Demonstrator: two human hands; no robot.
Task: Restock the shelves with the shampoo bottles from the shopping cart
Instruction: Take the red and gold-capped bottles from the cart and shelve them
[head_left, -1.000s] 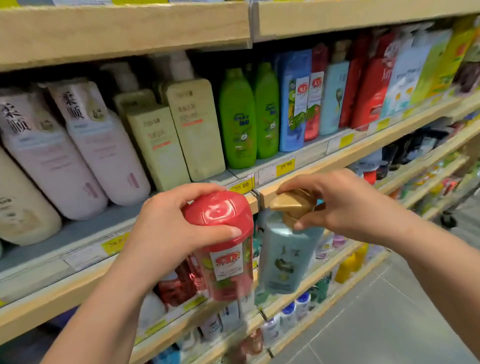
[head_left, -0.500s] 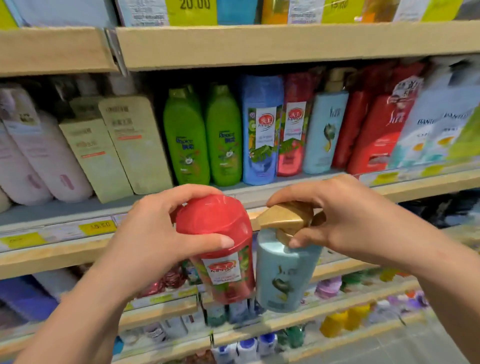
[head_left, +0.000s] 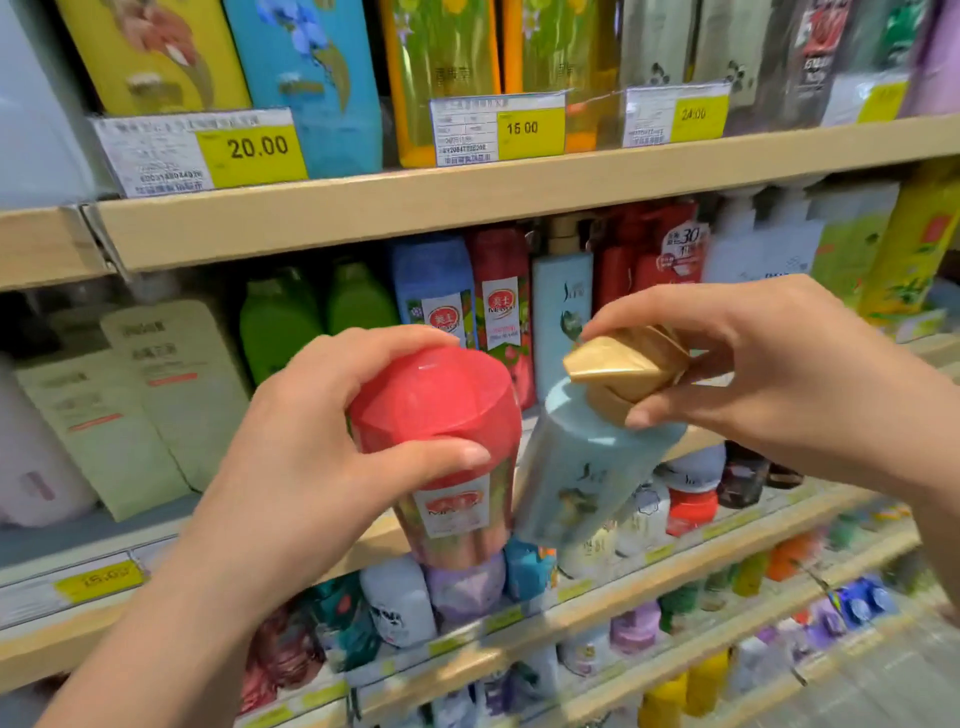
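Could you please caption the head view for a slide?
Left hand grips red bottle; right hand holds gold-capped blue bottle before shelves.

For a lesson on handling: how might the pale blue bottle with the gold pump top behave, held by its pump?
The pale blue plastic bottle hangs tilted from the right hand, so it probably swings. Pinched only at the gold pump, it may slip.

Red-capped bottle (head_left: 441, 415), pale blue bottle (head_left: 582, 467) with gold pump (head_left: 618, 364)
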